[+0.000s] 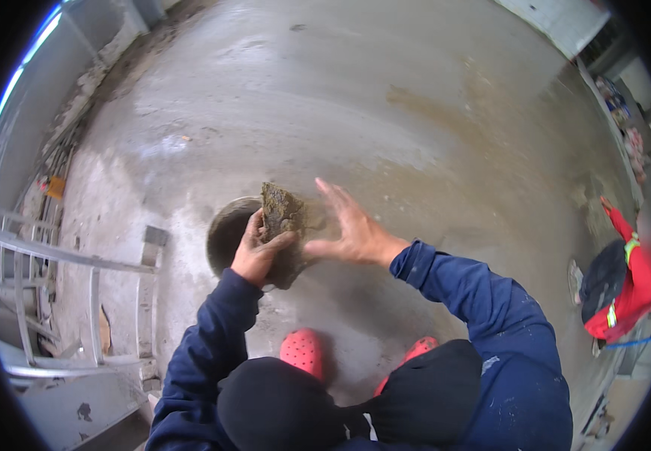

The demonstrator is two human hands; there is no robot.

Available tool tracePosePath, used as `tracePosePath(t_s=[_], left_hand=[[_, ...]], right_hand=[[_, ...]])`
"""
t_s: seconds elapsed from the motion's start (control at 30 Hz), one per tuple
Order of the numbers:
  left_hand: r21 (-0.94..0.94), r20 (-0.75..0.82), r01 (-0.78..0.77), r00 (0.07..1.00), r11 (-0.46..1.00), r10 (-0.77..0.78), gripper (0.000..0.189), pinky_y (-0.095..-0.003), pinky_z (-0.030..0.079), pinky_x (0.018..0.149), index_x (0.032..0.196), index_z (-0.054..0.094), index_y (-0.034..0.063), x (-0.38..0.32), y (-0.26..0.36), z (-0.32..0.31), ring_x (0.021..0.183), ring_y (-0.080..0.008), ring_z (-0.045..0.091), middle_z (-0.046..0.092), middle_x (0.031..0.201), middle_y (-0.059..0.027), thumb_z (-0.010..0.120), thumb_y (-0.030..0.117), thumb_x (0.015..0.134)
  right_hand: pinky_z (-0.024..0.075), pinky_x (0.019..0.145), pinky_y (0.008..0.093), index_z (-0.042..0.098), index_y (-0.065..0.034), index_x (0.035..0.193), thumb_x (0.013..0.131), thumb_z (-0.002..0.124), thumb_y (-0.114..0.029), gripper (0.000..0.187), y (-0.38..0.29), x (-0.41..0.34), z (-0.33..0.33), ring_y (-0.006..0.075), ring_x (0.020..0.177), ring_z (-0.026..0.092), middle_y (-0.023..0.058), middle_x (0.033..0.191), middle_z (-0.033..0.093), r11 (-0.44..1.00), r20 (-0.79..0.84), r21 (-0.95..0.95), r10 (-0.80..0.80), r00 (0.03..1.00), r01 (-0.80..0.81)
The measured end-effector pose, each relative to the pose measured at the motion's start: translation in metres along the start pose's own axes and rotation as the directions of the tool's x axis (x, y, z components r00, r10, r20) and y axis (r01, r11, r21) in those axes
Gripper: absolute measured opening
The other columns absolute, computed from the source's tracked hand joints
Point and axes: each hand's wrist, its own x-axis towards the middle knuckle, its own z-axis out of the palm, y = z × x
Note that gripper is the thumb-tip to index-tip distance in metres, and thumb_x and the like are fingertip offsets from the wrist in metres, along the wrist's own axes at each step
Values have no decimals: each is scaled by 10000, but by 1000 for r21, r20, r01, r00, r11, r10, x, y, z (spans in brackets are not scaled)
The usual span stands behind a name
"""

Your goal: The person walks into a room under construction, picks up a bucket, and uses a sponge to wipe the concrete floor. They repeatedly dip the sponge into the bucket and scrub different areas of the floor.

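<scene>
My left hand (260, 248) grips a rough, mud-coated slab (281, 211), brownish-grey and wet-looking. Its material cannot be made out under the coating. Just to the right of it, my right hand (353, 228) is spread, thumb and fingers apart, with nothing in its grasp. Motion blurs the gap between the slab and these fingers. Behind my left hand stands a round bucket (219, 239) with a dark inside; the slab and hand cover its right part. Below all this lies the wet, grey concrete floor (303, 113).
A metal ladder-like frame (94, 260) stands at the left, near a small grey block (155, 242). Poles (57, 220) lie along the wall. At the right, a person in red (635, 293) crouches, one hand near the floor. My feet wear red clogs (303, 350).
</scene>
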Motion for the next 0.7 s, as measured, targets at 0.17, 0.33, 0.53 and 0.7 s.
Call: tracePosePath(t_s=[0.17, 0.33, 0.53, 0.7], left_hand=[[285, -65, 54, 997, 957, -37, 594, -361, 565, 876, 1379, 372, 6, 2, -82, 49, 1023, -247, 666, 638, 1132, -175, 687, 22, 875], [603, -27, 48, 999, 796, -39, 585, -373, 545, 861, 1340, 459, 12, -2, -175, 68, 1019, -288, 646, 562, 1215, -220, 724, 145, 835], [613, 146, 66, 970, 787, -196, 643, -351, 576, 852, 1439, 401, 21, -3, -174, 70, 971, -252, 679, 477, 1352, -215, 708, 99, 879], [559, 114, 248, 922, 791, -370, 704, -344, 572, 849, 1484, 385, 51, 2, -176, 65, 1029, -253, 670, 485, 1360, -207, 729, 102, 872]], right_hand=[[291, 1179, 490, 159, 19, 1560, 705, 824, -601, 1248, 16, -108, 14, 444, 1439, 311, 318, 1548, 274, 974, 45, -225, 32, 998, -21], [303, 1182, 460, 87, 3, 1571, 661, 894, -534, 1330, 99, -155, 62, 398, 1438, 336, 307, 1532, 312, 936, -95, 188, 320, 943, -298], [446, 1058, 417, 368, -85, 1481, 728, 820, -90, 878, 157, -173, 82, 345, 1210, 562, 172, 1323, 541, 909, -260, 382, 281, 924, -169], [519, 915, 446, 566, -120, 1255, 739, 718, 16, 555, 191, -161, 64, 373, 1042, 613, 156, 1168, 544, 965, -268, 11, 255, 929, -262]])
